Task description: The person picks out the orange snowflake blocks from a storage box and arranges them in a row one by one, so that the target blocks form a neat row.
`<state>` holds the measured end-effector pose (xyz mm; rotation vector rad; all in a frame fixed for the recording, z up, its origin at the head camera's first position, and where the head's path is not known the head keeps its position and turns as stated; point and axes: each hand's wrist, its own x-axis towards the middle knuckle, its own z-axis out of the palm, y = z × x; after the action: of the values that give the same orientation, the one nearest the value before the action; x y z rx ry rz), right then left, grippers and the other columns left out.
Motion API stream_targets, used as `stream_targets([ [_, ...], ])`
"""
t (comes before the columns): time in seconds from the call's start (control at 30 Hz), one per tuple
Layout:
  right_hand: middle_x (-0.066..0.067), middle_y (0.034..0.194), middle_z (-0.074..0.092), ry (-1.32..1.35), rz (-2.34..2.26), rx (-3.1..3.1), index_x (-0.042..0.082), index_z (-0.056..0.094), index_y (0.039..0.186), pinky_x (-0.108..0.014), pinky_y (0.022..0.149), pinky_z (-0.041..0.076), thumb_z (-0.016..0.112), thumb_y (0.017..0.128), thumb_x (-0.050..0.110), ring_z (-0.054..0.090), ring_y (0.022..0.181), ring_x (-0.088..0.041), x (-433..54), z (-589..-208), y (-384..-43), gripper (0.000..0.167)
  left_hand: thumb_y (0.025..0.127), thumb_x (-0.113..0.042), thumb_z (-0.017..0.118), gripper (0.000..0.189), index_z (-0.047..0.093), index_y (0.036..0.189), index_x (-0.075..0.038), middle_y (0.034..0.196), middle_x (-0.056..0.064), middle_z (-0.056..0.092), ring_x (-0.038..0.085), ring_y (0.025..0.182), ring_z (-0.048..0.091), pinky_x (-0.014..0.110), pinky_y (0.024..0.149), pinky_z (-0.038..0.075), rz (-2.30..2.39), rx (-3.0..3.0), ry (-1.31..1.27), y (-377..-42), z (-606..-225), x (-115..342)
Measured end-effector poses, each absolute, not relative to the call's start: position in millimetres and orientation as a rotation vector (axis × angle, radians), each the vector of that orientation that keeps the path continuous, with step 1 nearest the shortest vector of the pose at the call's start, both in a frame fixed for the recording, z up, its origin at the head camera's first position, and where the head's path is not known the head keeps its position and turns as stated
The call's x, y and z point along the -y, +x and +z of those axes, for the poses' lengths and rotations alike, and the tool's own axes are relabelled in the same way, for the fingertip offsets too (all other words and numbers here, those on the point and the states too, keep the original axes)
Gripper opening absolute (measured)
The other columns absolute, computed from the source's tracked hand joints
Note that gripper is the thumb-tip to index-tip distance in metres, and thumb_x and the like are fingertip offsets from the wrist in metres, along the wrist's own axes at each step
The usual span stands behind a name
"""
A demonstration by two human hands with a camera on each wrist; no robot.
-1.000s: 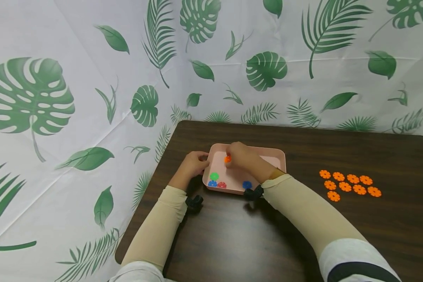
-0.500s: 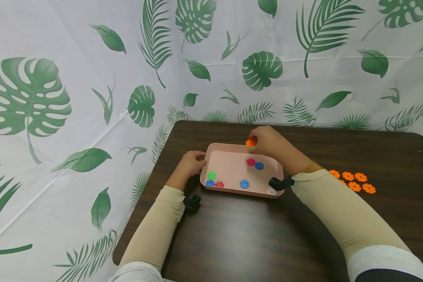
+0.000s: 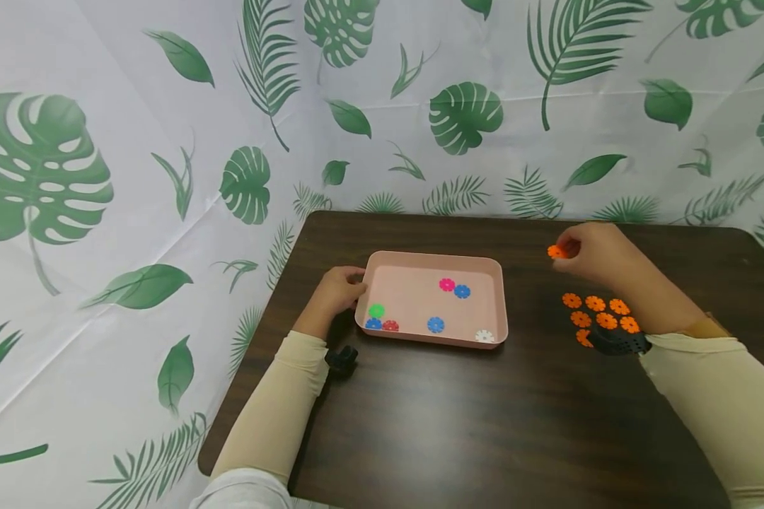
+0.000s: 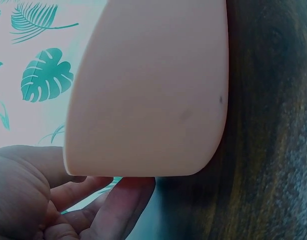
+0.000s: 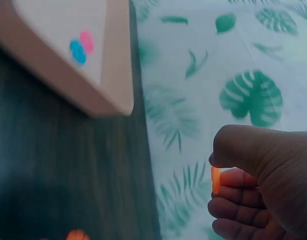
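Observation:
My right hand (image 3: 597, 254) pinches an orange flower-shaped disc (image 3: 555, 252) between thumb and fingers, held up right of the tray. The right wrist view shows that orange disc (image 5: 215, 180) edge-on at the fingertips. At the left, my left hand (image 3: 339, 291) holds the end of a pink rectangular tray (image 3: 433, 257), its thumb at the rim. From the left wrist, the tray's outer wall (image 4: 148, 95) fills the middle, with the left hand (image 4: 68, 200) at its lower edge. Below the right hand, several orange discs (image 3: 595, 303) lie grouped on the table.
Inside the tray lie a green disc (image 3: 376, 310), a red disc (image 3: 390, 326), a pink disc (image 3: 447, 285), a white disc (image 3: 484, 336) and several blue discs (image 3: 436, 324). The dark wooden table (image 3: 458, 417) meets a leaf-patterned cloth (image 3: 382, 113) behind and at the left.
My right hand has lifted the orange disc out of the tray and carried it rightward, above the orange group. The left hand stays at the tray's left end.

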<state>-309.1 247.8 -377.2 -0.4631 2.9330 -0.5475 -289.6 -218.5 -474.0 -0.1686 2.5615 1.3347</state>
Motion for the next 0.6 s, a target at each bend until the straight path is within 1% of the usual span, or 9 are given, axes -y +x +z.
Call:
stream_targets([
  [0.13,-0.026,0.113,0.067,-0.406,-0.502,-2.903,-0.011,0.063,0.124,-0.059,0.083,0.053,0.074,0.094,0.028,0.062,0.101,-0.04,-281,-386,-292,0.05,0.1,-0.016,0.067,0.045,0.06,0.144,-0.008,0.118,0.02,0.068,0.028,0.089,0.073,0.039,0.075,0.064,1.355,-2.552,-0.169,-288,-473,218],
  [0.23,-0.028,0.111,0.066,-0.371,-0.475,-2.881,-0.013,0.062,0.123,-0.059,0.08,0.054,0.074,0.093,0.027,0.063,0.099,-0.042,-304,-397,-279,0.052,0.1,-0.016,0.067,0.046,0.06,0.145,-0.008,0.119,0.02,0.068,0.029,0.089,0.073,0.04,0.075,0.064,1.359,-2.552,-0.175,-288,-474,219],
  [0.33,-0.028,0.107,0.067,-0.338,-0.453,-2.881,-0.016,0.062,0.12,-0.058,0.077,0.055,0.075,0.091,0.025,0.064,0.095,-0.042,-326,-414,-263,0.051,0.1,-0.016,0.067,0.046,0.06,0.145,-0.008,0.121,0.02,0.067,0.028,0.09,0.073,0.039,0.076,0.064,1.357,-2.549,-0.18,-289,-475,219],
  [0.43,-0.025,0.099,0.068,-0.311,-0.428,-2.9,-0.018,0.063,0.115,-0.057,0.074,0.055,0.077,0.088,0.023,0.065,0.088,-0.04,-342,-434,-248,0.051,0.101,-0.016,0.067,0.046,0.06,0.145,-0.008,0.121,0.02,0.067,0.027,0.091,0.073,0.039,0.076,0.064,1.346,-2.545,-0.18,-290,-476,218],
  [0.5,-0.023,0.094,0.069,-0.304,-0.42,-2.901,-0.018,0.064,0.112,-0.056,0.072,0.056,0.078,0.086,0.023,0.065,0.085,-0.039,-348,-445,-239,0.05,0.101,-0.016,0.066,0.046,0.059,0.146,-0.008,0.122,0.02,0.067,0.028,0.091,0.073,0.039,0.076,0.064,1.344,-2.543,-0.177,-290,-476,218],
  [0.6,-0.02,0.092,0.069,-0.299,-0.414,-2.889,-0.017,0.066,0.11,-0.055,0.07,0.056,0.08,0.085,0.024,0.065,0.083,-0.036,-351,-458,-231,0.049,0.1,-0.016,0.066,0.047,0.059,0.146,-0.008,0.121,0.019,0.067,0.029,0.091,0.073,0.04,0.076,0.064,1.345,-2.547,-0.182,-291,-476,218],
])
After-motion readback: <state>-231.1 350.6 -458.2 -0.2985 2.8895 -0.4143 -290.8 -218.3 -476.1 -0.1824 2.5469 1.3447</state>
